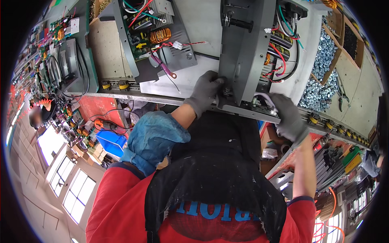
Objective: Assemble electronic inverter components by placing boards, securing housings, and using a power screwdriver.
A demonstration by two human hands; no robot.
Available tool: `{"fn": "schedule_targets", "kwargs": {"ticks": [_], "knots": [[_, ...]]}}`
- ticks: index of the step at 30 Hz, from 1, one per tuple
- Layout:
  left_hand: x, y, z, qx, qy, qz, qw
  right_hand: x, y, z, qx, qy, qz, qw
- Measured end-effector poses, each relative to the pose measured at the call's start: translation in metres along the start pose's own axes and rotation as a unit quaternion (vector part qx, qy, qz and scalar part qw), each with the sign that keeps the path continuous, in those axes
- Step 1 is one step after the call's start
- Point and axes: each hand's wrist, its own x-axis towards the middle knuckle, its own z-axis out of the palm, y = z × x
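Note:
A dark grey metal chassis [245, 52] stands upright at the table's near edge, with capacitors and coloured wires [279, 48] along its right side. My left hand [206, 91], in a grey glove, is closed with its fingers curled on the chassis's lower left corner. My right hand [288, 119], also gloved, is closed at the lower right corner, beside a pale curved piece [265, 98] and small metal parts; its fingers partly hide what they hold. Left of the chassis lies a second grey metal unit [162, 48] with a copper coil and a purple cable ending in a ring lug.
A pile of silvery fasteners [318, 91] spreads at the right, beside wooden trays [352, 40] and pliers [343, 95]. Yellow-and-black rollers [117, 85] line the table's near edge. A blue bin [110, 141] and an orange power tool [107, 124] are below left.

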Motion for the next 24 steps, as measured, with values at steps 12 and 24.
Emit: {"fn": "schedule_targets", "kwargs": {"ticks": [12,24], "knots": [[-0.005,0.002,0.010,-0.102,0.042,0.019,0.994,0.069,-0.010,0.017,0.540,-0.073,0.172,0.821],[0.004,-0.017,0.015,-0.098,0.085,0.071,0.989,0.068,0.024,0.015,0.448,-0.129,0.138,0.874]]}}
